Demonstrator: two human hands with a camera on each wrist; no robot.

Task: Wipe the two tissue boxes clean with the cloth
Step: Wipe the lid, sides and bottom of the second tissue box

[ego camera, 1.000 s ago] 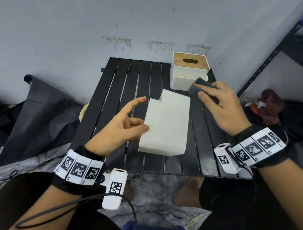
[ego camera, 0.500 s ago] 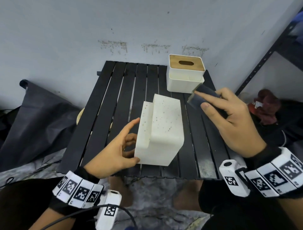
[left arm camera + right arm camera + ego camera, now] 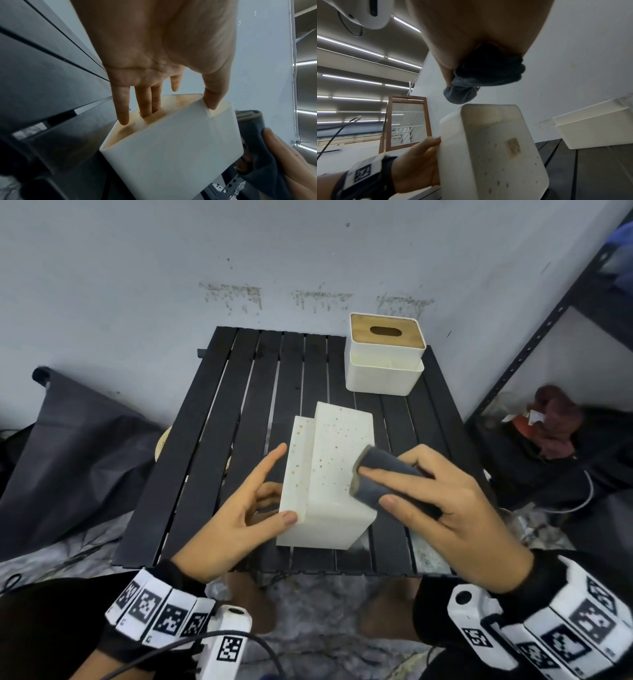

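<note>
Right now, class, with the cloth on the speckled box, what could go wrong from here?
1. The left hand steadies the speckled box only with a thumb on its corner and fingers in its open side; a hard wipe could tip or slide it.
2. The cloth is folded small, so it may smear the specks rather than lift them.
3. The right hand covers one patch; the lower step may be missed.

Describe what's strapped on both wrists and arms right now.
Both hands are bare. The left hand and right hand each wear a black wrist band ringed with white blocks bearing black square codes, plus a white camera pod. A black cable trails from the left one.
</note>
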